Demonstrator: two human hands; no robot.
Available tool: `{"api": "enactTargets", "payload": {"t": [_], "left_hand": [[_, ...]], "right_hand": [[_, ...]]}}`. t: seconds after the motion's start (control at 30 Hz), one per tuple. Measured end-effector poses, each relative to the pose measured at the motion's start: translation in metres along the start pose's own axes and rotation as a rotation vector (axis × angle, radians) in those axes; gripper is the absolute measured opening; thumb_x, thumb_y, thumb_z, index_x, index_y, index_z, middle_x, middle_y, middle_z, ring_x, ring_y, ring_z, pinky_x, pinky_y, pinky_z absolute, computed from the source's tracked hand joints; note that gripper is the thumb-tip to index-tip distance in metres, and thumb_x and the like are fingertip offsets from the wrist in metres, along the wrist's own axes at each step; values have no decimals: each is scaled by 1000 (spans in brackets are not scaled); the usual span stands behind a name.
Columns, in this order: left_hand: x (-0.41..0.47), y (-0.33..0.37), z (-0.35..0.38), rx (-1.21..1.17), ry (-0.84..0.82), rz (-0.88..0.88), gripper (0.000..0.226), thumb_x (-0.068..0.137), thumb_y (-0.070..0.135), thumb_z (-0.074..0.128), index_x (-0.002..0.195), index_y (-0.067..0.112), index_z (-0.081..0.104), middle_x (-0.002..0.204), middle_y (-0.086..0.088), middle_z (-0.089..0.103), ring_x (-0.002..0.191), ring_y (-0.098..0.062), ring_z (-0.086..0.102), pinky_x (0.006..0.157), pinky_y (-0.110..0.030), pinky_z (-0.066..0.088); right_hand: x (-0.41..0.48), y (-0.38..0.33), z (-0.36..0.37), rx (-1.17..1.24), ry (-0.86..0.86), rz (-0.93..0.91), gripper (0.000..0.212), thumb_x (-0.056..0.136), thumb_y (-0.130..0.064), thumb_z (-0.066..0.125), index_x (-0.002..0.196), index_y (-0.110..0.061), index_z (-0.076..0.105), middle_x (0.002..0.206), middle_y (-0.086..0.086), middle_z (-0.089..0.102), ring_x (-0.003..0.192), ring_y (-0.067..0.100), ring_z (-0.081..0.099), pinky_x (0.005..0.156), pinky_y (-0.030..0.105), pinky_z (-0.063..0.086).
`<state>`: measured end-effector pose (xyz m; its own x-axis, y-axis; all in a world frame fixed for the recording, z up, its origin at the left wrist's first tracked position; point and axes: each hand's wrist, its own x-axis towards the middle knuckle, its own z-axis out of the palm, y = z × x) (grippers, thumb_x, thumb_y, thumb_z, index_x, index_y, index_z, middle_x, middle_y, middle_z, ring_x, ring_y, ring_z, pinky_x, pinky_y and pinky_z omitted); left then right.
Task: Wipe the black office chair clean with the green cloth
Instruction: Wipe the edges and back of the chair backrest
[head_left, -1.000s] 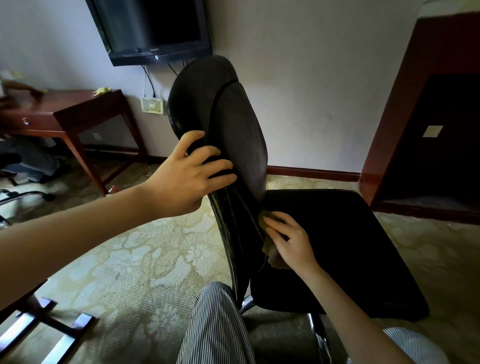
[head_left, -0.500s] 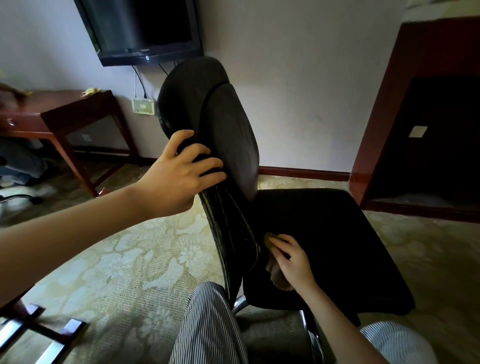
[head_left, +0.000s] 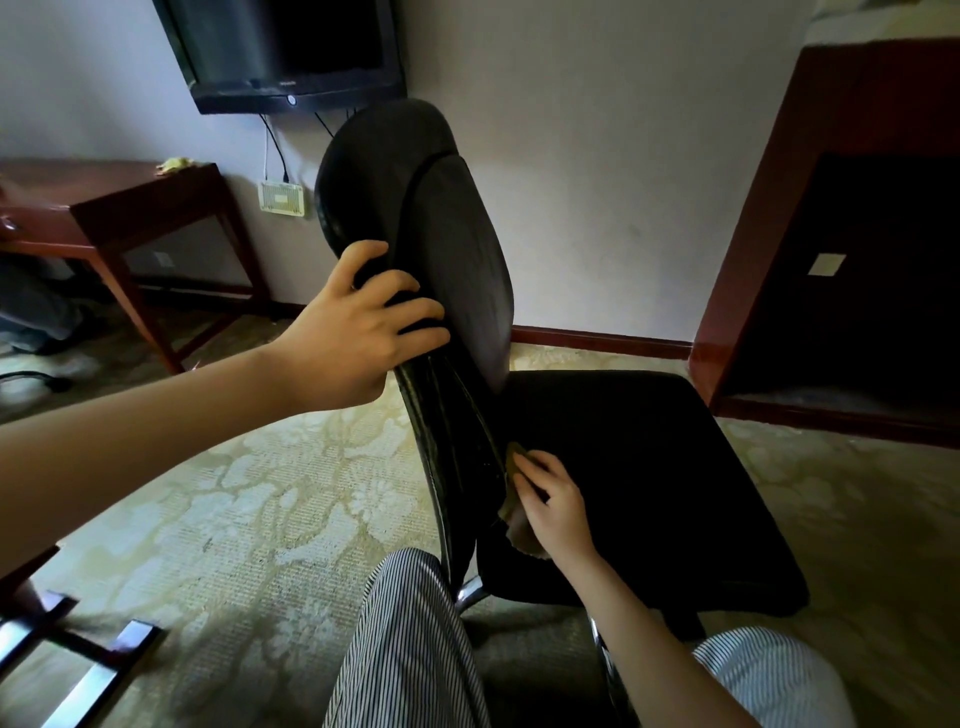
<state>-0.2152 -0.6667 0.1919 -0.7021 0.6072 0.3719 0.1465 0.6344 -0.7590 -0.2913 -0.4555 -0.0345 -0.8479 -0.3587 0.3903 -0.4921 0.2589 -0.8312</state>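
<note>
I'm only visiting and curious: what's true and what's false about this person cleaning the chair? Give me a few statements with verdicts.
1. The left hand grips the backrest. True.
2. The right hand holds the cloth on a desk. False: it presses it low against the backrest, by the seat.
3. A television hangs on the wall. True.
4. The seat is bright red. False: it is black.

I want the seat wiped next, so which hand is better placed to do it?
The right hand, probably: it holds the green cloth low against the backrest, right beside the seat. The left hand grips the backrest's edge higher up and carries no cloth.
</note>
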Motion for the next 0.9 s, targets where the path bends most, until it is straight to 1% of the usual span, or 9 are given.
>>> {"api": "enactTargets", "payload": {"t": [0.23, 0.33, 0.47, 0.53, 0.6, 0.7, 0.77, 0.83, 0.9], "left_hand": [[-1, -3, -1, 0, -4, 33, 47, 73, 9, 39, 110, 18, 65, 109, -4, 64, 105, -29, 43, 106, -50, 10], [0, -2, -5, -19, -5, 50, 47, 68, 8, 51, 112, 17, 66, 110, -7, 64, 106, -30, 42, 105, -52, 12], [-7, 8, -11, -139, 53, 76, 61, 69, 14, 49, 129, 22, 51, 130, -8, 51, 117, -27, 40, 111, -46, 4], [-21, 39, -7, -308, 180, 15, 47, 77, 16, 45, 123, 20, 48, 125, -4, 47, 111, -23, 45, 110, -42, 16], [-43, 90, 2, -612, 338, -257, 26, 86, 24, 51, 108, 12, 46, 108, -2, 46, 97, -22, 47, 95, -36, 36], [-66, 158, 19, -985, 295, -901, 52, 81, 53, 58, 110, 17, 34, 109, 9, 28, 101, -16, 38, 89, -25, 37], [-62, 175, 28, -1190, 204, -1260, 77, 70, 54, 70, 124, 23, 25, 119, 9, 23, 111, -15, 38, 95, -31, 40], [-51, 178, 36, -1362, 112, -1445, 93, 67, 44, 74, 137, 20, 17, 131, 3, 23, 118, -16, 39, 97, -34, 42], [-41, 177, 43, -1484, 103, -1524, 90, 72, 31, 74, 139, 23, 14, 138, -1, 26, 122, -18, 41, 97, -36, 44]], "right_hand": [[-4, 18, -12, -95, -160, 73, 28, 92, -8, 57, 118, -11, 65, 110, -14, 51, 98, 2, 52, 80, -1, 35], [7, 16, -25, -52, -245, 141, 26, 93, -12, 57, 116, -15, 66, 106, -19, 51, 98, 3, 55, 79, 1, 37], [16, 2, -29, -19, -147, 31, 29, 91, -8, 58, 119, -12, 64, 107, -22, 49, 99, -1, 52, 86, 2, 36], [11, -2, -22, -66, -111, -56, 30, 91, -10, 59, 120, -11, 63, 110, -18, 51, 102, 1, 52, 89, 4, 36], [4, 1, -16, -193, -24, -170, 29, 90, -17, 59, 119, -11, 65, 114, -7, 57, 102, 6, 53, 92, 5, 35], [-4, 7, -10, -370, 85, -321, 35, 90, -28, 49, 114, -11, 68, 114, 4, 63, 100, 10, 51, 90, 12, 37], [-5, 8, -8, -434, 104, -368, 35, 89, -28, 47, 112, -12, 69, 114, 5, 64, 100, 14, 52, 82, 17, 44], [-4, 9, -7, -478, 97, -412, 33, 89, -25, 48, 111, -12, 70, 112, 8, 65, 96, 20, 57, 75, 27, 51], [-2, 10, -8, -513, 88, -446, 29, 89, -20, 52, 110, -10, 70, 112, 10, 65, 92, 26, 60, 70, 33, 54]]}}
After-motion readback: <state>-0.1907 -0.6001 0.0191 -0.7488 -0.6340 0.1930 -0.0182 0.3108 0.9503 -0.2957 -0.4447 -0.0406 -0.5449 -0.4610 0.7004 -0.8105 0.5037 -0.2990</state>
